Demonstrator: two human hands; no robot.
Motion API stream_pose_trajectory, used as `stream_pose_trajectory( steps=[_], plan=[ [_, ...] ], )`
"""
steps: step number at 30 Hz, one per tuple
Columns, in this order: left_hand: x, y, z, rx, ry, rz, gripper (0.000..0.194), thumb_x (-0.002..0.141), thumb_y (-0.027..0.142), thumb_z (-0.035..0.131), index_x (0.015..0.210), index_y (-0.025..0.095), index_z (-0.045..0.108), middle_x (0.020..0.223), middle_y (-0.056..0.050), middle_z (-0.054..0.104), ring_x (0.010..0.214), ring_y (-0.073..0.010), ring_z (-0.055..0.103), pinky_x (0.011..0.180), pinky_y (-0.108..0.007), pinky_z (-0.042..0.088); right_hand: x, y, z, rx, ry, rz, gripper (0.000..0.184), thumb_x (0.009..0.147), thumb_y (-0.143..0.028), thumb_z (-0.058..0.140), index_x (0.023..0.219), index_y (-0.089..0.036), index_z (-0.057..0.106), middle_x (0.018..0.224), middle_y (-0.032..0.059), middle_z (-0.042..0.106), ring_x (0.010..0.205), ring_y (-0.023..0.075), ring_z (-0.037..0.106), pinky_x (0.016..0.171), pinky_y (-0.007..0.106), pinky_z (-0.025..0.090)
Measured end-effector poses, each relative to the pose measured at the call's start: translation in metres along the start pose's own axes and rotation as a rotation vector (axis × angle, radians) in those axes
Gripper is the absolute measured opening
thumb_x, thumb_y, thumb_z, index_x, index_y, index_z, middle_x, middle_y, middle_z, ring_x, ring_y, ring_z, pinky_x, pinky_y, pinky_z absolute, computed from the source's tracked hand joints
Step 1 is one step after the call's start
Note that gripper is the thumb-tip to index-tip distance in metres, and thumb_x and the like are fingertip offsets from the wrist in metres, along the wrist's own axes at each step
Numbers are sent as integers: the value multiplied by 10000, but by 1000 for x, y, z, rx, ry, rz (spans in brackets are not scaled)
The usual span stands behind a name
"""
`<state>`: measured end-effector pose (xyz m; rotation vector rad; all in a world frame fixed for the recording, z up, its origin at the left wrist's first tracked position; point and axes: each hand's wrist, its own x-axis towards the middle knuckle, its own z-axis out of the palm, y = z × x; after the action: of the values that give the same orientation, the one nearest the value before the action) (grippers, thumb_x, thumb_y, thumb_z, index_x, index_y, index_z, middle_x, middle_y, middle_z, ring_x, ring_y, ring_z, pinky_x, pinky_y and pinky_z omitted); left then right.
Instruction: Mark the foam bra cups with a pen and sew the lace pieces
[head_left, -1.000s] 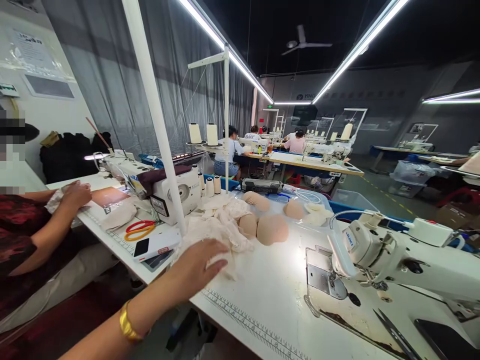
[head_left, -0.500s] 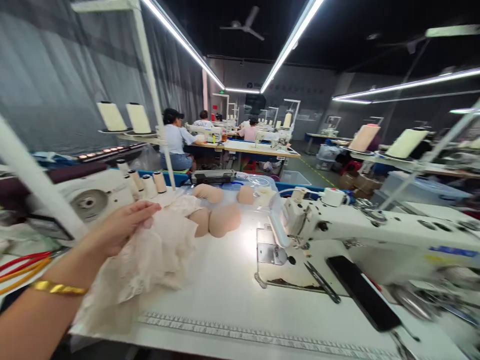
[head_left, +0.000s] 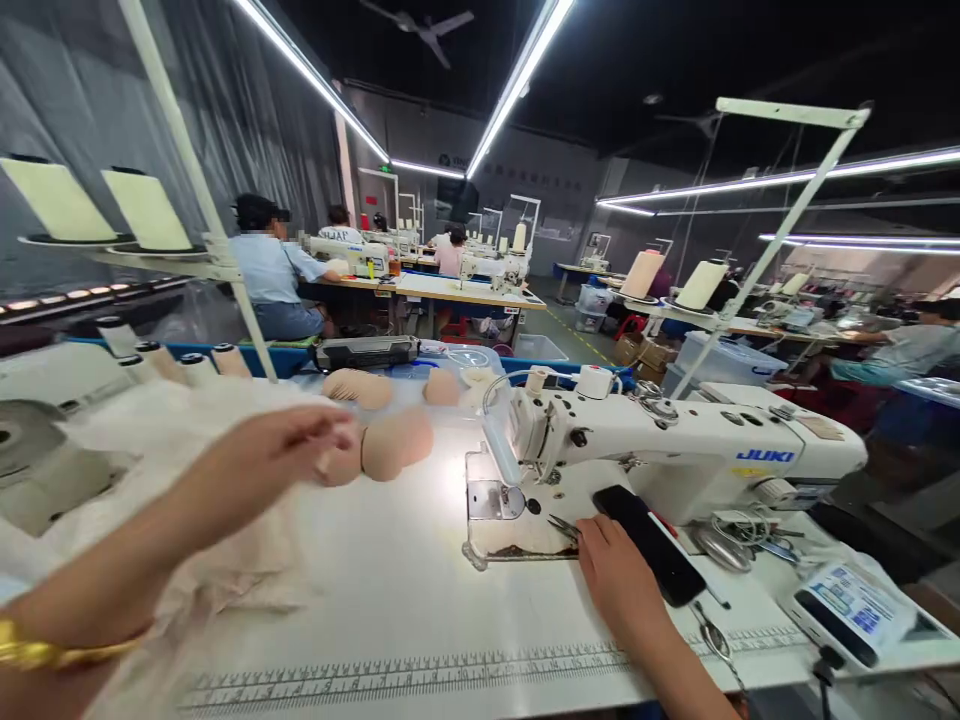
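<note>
My left hand (head_left: 304,440) is blurred by motion above the table on the left, in front of the beige moulded cups (head_left: 397,445). Its fingers are smeared, and whether they touch a cup I cannot make out. Thin off-white fabric (head_left: 247,560) lies bunched beneath and beside that forearm. On the right, my right hand (head_left: 611,565) is closed over a pair of thread snips (head_left: 562,526), whose tips stick out past the fingers towards the needle plate. Right beside this hand lies a black phone (head_left: 652,550).
A white sewing machine (head_left: 697,440) stands on the right with its lamp lit. A printed ruler (head_left: 420,670) runs along the table's front edge. Small thread spools (head_left: 229,360) and cones (head_left: 150,210) stand at the left. Several people sit at machines farther back.
My left hand has moved off the raised fabric towards the cups, and the fabric has sunk leftward. My right hand has come into view over the thread snips. The view has turned right.
</note>
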<state>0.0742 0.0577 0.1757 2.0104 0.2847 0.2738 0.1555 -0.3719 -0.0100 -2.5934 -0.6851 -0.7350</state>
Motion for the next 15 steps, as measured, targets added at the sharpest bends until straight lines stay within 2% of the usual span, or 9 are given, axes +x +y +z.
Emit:
stream_pose_trajectory(
  steps=[2, 4, 5, 7, 9, 11, 13, 15],
  plan=[
    [-19, -19, 32, -79, -223, -88, 616, 689, 476, 782, 1189, 118, 741, 999, -65, 803, 795, -226, 714, 710, -342, 606, -9, -16, 1, 84, 7, 18, 320, 1116, -265, 347, 1055, -210, 656, 896, 130, 758, 793, 310, 753, 682, 414, 624],
    [-35, -39, 63, -173, -395, -168, 742, 644, 418, 766, 1315, 112, 691, 1091, -122, 803, 770, -216, 712, 761, -396, 629, -17, -38, -4, 267, -71, 65, 271, 1142, -310, 376, 1184, -242, 634, 885, 66, 784, 719, 239, 770, 632, 311, 614],
    [-42, -47, 76, -206, -444, -195, 794, 649, 400, 751, 1385, 122, 647, 1141, -134, 788, 749, -197, 701, 775, -406, 628, -19, -51, -7, 369, -126, 58, 242, 1141, -341, 425, 1247, -259, 627, 922, 52, 799, 735, 224, 780, 658, 290, 619],
    [-53, -57, 94, -307, -523, -233, 887, 654, 358, 766, 1492, 160, 551, 1237, -141, 737, 725, -152, 672, 807, -408, 618, -19, -79, -12, 479, -178, -52, 220, 1105, -394, 568, 1281, -280, 634, 1013, 52, 807, 810, 221, 782, 727, 280, 621],
    [-61, -61, 102, -413, -586, -251, 940, 674, 315, 800, 1551, 213, 476, 1317, -132, 675, 707, -110, 644, 819, -396, 600, -14, -105, -14, 404, -109, -227, 157, 1105, -376, 578, 1180, -268, 665, 939, 48, 775, 769, 220, 741, 688, 292, 582],
    [-66, -61, 106, -488, -637, -258, 950, 701, 283, 823, 1570, 258, 440, 1357, -119, 634, 704, -91, 635, 815, -388, 588, -7, -124, -10, 252, -12, -341, 226, 1139, -316, 477, 1042, -249, 669, 788, 30, 699, 664, 213, 668, 604, 309, 497],
    [-67, -61, 108, -517, -662, -258, 944, 723, 261, 826, 1576, 279, 423, 1362, -107, 625, 709, -87, 634, 808, -384, 588, 0, -136, -5, 138, 28, -398, 291, 1146, -262, 427, 973, -241, 660, 722, 15, 643, 618, 206, 620, 581, 320, 430],
    [-67, -63, 111, -544, -668, -252, 955, 726, 246, 830, 1582, 272, 408, 1356, -107, 629, 745, -96, 626, 795, -376, 593, 5, -142, 1, 84, 41, -433, 275, 1131, -212, 451, 959, -237, 665, 710, 8, 633, 612, 199, 605, 592, 323, 402]
  ],
)
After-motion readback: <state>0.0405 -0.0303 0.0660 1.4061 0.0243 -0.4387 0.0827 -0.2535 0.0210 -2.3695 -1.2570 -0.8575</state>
